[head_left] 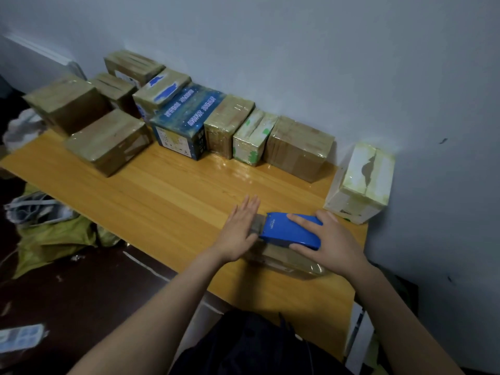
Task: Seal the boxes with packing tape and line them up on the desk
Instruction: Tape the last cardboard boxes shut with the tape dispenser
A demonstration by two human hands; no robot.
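A flat brown cardboard box (286,262) lies near the front right of the wooden desk (167,201). On top of it sits a blue tape dispenser (289,230), which my right hand (324,239) grips from the right, fingers curled over its body. My left hand (240,226) lies flat with straight fingers against the box's left end, beside the dispenser's grey mouth. Several taped boxes stand in a row along the wall, among them a dark blue printed box (186,123) and a brown box (297,147).
A white taped box (361,182) stands at the desk's right edge against the wall. More brown boxes (105,142) crowd the far left of the desk. Yellow-green bags (54,239) and shoes lie on the dark floor to the left.
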